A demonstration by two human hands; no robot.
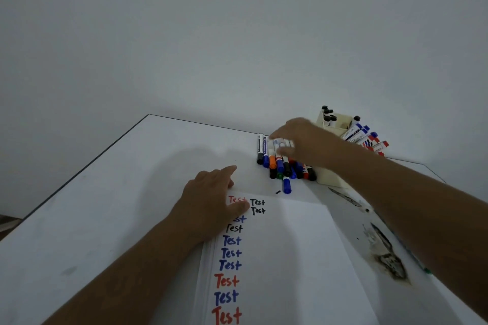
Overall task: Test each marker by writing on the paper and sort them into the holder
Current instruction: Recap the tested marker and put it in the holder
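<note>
Right hand (298,140): reaching over the marker pile, fingers curled down onto the white barrels at the pile's far end; blurred, so impossible to tell whether one marker is actually pinched or only touched.
Left hand (214,192): flat, fingers relaxed and spread, pressing on the top left corner of the paper; thumb covering part of the written words.

Remaining items, largest to smallest:
Table (105,206): white, dark-edged, set against a plain grey wall; dark smudges on the right side.
Paper (290,258): white sheet, lying near the table's middle, under the left hand. Bears a column of "Test" in red, blue and black, plus two black "Test" entries beside the top of the column.
Holder (335,124): cream, compartmented, standing right of the pile and just behind the right wrist. Black-capped markers upright in the far compartment; blue- and red-capped markers leaning out to the right.
Marker pile (285,166): loose markers lying side by side, caps toward the viewer, in black, blue, orange, red and green; directly beneath the right hand, just left of the holder, beyond the paper's top edge.
Blue marker (287,185): lying slightly apart at the pile's near edge.
Small black mark (277,192): beside the blue marker, identity unclear.
</note>
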